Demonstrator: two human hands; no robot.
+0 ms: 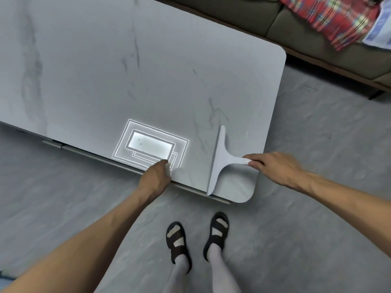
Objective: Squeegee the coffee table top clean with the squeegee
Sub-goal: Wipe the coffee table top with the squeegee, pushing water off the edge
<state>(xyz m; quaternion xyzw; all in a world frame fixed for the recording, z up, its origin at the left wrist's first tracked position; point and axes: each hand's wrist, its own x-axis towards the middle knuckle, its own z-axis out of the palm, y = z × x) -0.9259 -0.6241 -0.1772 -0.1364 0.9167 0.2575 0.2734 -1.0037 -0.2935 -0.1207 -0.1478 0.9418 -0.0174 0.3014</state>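
Surface (88, 66) of the coffee table spreads wide to the left, grey-veined, with no wet or streaks clear enough to judge. Left hand (156, 176) rests on its near edge, holding nothing seen; its finger curl cannot be told. Squeegee (220, 157) stands blade-down near the right end, handle pinched in the right hand (275, 168) grip. Most of the top looks left to do.

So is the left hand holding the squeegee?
No, the right hand pinches the squeegee by its handle; the left hand rests on the coffee table.
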